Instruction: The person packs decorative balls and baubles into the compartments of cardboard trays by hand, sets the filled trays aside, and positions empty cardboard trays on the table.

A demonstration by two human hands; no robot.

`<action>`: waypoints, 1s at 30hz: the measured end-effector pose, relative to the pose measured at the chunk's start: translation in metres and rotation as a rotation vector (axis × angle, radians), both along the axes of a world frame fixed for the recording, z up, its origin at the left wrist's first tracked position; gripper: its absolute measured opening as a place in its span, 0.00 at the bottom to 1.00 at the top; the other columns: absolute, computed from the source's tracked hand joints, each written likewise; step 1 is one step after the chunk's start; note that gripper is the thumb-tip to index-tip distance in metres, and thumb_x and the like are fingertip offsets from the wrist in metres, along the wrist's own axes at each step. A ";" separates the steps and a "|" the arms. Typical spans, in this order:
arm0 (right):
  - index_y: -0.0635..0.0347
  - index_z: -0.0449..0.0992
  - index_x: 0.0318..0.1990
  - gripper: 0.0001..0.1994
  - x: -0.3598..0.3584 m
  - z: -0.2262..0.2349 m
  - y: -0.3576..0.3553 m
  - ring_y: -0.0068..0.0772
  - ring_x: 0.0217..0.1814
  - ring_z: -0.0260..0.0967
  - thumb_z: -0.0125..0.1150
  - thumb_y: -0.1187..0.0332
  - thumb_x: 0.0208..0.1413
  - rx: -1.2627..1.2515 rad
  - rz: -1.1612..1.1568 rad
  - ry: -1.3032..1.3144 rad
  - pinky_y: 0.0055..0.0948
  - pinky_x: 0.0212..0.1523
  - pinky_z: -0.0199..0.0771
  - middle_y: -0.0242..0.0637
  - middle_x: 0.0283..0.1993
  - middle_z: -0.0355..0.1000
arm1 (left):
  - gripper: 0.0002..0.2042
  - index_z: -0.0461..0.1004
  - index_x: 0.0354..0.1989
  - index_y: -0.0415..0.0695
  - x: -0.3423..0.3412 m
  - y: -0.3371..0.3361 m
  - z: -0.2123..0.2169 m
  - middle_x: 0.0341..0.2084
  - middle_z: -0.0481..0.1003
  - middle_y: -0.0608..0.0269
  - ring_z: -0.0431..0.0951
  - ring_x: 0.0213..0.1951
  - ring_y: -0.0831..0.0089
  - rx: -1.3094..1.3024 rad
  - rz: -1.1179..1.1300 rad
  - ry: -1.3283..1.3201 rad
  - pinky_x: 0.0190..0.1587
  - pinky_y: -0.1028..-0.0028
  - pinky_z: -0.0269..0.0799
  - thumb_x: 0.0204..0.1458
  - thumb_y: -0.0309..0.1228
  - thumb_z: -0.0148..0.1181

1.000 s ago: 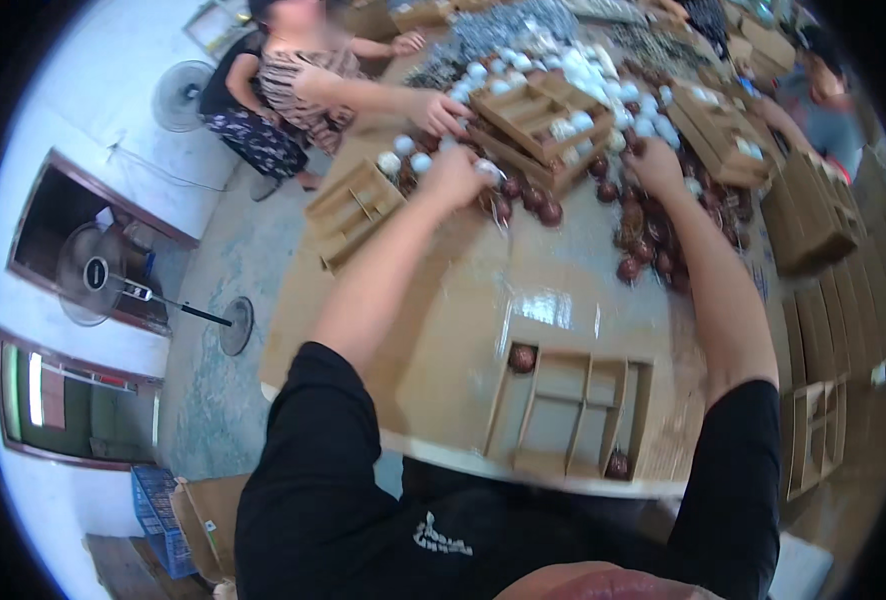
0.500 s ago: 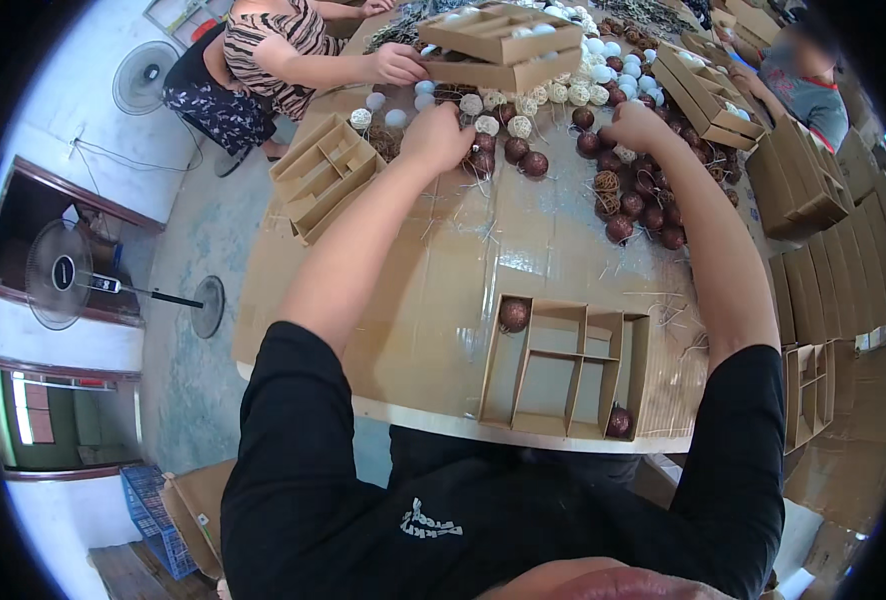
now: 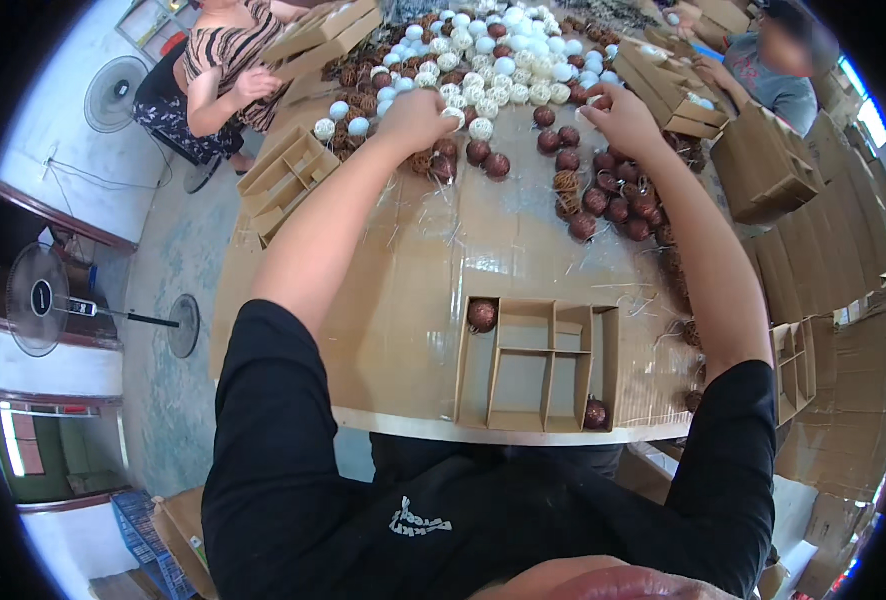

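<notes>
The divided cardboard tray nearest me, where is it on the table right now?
In the head view the divided cardboard tray lies at the table's near edge, between the person's forearms, with one brown ball in its far-left compartment and another at its near-right corner.

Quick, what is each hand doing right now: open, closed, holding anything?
Left hand: curled among the white ornament balls; grasp cannot be told.
Right hand: curled beside them; grasp cannot be told.

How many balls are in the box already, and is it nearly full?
Two dark red balls sit in the divided cardboard box: one in the top-left corner, one at the bottom right. The other compartments look empty. The left hand and right hand are at the pile of balls. Mostly left to do.
</notes>
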State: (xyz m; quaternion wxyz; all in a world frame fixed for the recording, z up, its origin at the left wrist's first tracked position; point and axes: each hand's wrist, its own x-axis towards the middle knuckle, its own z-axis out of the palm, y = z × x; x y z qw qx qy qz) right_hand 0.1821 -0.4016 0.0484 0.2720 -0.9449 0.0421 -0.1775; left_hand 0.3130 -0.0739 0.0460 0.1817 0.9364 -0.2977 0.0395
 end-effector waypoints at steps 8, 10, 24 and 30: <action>0.62 0.78 0.58 0.14 -0.104 0.032 0.039 0.21 0.45 0.75 0.63 0.71 0.66 0.743 0.101 0.007 0.24 0.46 0.79 0.32 0.48 0.78 | 0.19 0.81 0.57 0.41 -0.031 0.045 0.035 0.43 0.85 0.63 0.84 0.40 0.77 -0.489 -0.225 0.658 0.46 0.71 0.78 0.62 0.38 0.65; 0.62 0.77 0.60 0.16 -0.151 0.022 0.038 0.22 0.50 0.76 0.63 0.73 0.66 0.645 0.155 -0.097 0.24 0.50 0.78 0.30 0.49 0.79 | 0.20 0.75 0.63 0.43 -0.074 0.050 0.058 0.46 0.82 0.67 0.82 0.44 0.79 -0.479 -0.364 0.789 0.47 0.75 0.78 0.64 0.34 0.62; 0.60 0.81 0.41 0.12 -0.349 -0.036 0.118 0.49 0.53 0.75 0.62 0.84 0.50 0.223 0.348 -0.031 0.40 0.53 0.77 0.42 0.50 0.75 | 0.15 0.79 0.61 0.45 -0.285 0.114 -0.015 0.37 0.79 0.73 0.70 0.31 0.85 -0.498 -0.265 0.856 0.37 0.80 0.70 0.68 0.28 0.56; 0.61 0.80 0.40 0.08 -0.347 -0.022 0.139 0.47 0.51 0.74 0.66 0.78 0.51 -0.025 0.183 -0.330 0.40 0.55 0.73 0.43 0.44 0.76 | 0.15 0.79 0.58 0.45 -0.312 0.100 -0.035 0.46 0.79 0.57 0.80 0.34 0.67 -0.431 -0.256 0.244 0.41 0.69 0.77 0.62 0.27 0.62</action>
